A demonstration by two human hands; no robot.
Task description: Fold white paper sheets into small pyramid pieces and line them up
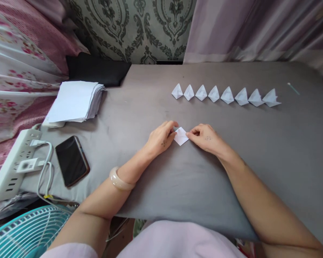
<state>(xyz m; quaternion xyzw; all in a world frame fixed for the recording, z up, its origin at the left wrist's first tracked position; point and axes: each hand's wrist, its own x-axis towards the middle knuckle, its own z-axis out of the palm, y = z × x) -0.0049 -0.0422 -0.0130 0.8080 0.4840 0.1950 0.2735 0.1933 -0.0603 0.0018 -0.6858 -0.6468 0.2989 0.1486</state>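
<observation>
A small white square of folded paper lies between my hands, turned so that one corner points toward me. My left hand pinches its left corner, the index finger curled above it. At the opposite corner, the thumb and fingertips of my right hand are closed on the paper. Beyond my hands, several white folded paper boats stand in a row that runs toward the right.
To the left are a stack of white paper, a dark phone and a power strip with plugged-in cables. A black folder-like item lies behind the stack. A turquoise fan stands at the lower left. A thin stick lies far right.
</observation>
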